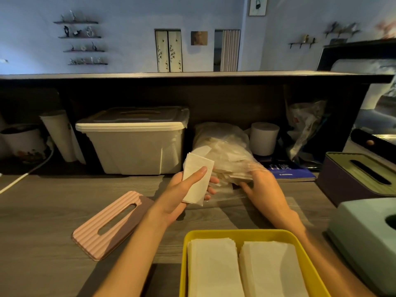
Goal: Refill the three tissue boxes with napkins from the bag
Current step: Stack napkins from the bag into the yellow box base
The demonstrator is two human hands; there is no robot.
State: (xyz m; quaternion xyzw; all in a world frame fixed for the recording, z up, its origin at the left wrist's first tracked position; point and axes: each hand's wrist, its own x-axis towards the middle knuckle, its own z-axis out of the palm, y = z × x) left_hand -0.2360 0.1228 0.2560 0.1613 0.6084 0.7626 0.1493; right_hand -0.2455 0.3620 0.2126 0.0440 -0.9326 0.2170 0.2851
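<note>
Three tissue boxes (246,234), one pink lid (111,224), one napkin bag (222,151), two hands (184,189).

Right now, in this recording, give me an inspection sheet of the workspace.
Surface: grey wood-grain counter.
Job's things: open yellow box holds two napkin stacks; pink lid lies off beside it; purple box and green box at right are lidded; napkin bag.
Clutter: lidded storage bin, paper roll, blue booklet.
Grippers: left hand holds napkins; right hand at the bag mouth.
Cables: white cable far left.
Surroundings: wall shelves, pictures.
</note>
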